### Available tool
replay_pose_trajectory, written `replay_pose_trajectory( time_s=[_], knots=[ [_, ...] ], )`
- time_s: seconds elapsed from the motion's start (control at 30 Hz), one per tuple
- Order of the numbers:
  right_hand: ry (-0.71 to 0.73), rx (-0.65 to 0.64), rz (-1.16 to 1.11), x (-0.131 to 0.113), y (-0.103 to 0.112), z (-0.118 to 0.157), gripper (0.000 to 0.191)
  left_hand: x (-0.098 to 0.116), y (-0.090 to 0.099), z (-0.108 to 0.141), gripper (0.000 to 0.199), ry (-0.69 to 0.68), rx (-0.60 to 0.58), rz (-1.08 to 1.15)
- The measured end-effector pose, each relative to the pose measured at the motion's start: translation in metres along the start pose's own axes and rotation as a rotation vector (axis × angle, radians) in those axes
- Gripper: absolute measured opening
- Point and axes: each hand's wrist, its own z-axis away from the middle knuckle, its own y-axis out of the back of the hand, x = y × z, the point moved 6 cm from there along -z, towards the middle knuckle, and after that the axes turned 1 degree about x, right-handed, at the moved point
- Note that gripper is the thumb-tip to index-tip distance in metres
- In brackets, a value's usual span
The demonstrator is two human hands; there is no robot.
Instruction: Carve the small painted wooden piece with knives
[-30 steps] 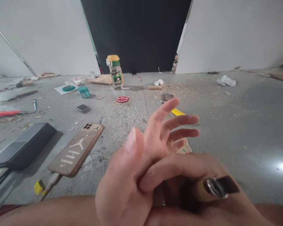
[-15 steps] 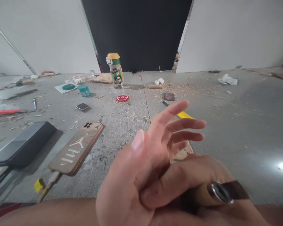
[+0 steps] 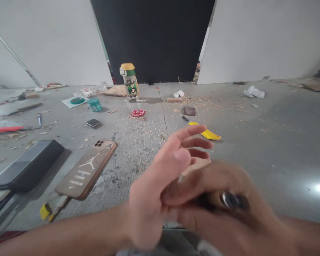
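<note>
My left hand [image 3: 160, 177] is raised in front of me, thumb up, its slightly curled fingers apart. Against its palm presses my right hand [image 3: 218, 202], blurred and wrapped round a tool with a tan handle [image 3: 224, 200]. A shiny metal ring caps the handle's near end; its working end is hidden between the hands. Behind the fingers shows part of a flat pale piece [image 3: 196, 166]. Just beyond my left fingertips lies a yellow-handled cutter [image 3: 210, 134].
A phone [image 3: 86, 170] and a dark block-shaped device [image 3: 29, 163], both cabled, lie left. Farther back are a bottle [image 3: 132, 83], red round tin [image 3: 138, 112], teal jar [image 3: 94, 105], brown block [image 3: 189, 111] and crumpled tissue [image 3: 254, 92]. Wood shavings litter the grey surface.
My left hand has shifted and turned, its fingers drawn back so that more of the yellow cutter shows. My right hand has moved slightly up and left with the tool.
</note>
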Motion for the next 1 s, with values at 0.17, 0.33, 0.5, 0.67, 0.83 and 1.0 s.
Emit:
replay_pose_trajectory(
  time_s=[0.17, 0.33, 0.5, 0.67, 0.83, 1.0],
  knots=[
    [0.044, 0.231, -0.015, 0.01, 0.075, -0.03, 0.011, 0.012, 0.052, -0.044, 0.017, -0.134, 0.164, -0.043],
    [-0.236, 0.317, 0.133, 0.071, 0.144, -0.048, 0.025, 0.017, 0.087, -0.069, 0.032, -0.208, 0.239, -0.519],
    [-0.55, 0.05, 0.309, 0.128, 0.138, -0.04, 0.029, 0.003, 0.059, -0.06, 0.059, -0.272, 0.097, -0.974],
    [-0.435, -0.022, 0.255, 0.133, 0.112, -0.046, 0.024, -0.022, 0.021, -0.057, 0.025, -0.505, -0.211, -1.316],
    [-0.32, 0.034, 0.398, 0.119, 0.118, -0.05, 0.03, -0.045, 0.02, -0.06, 0.049, -0.422, -0.42, -1.476],
    [-0.332, -0.097, 0.544, 0.112, 0.124, -0.041, 0.032, -0.032, 0.041, -0.045, 0.044, -0.302, -0.346, -1.593]
  ],
)
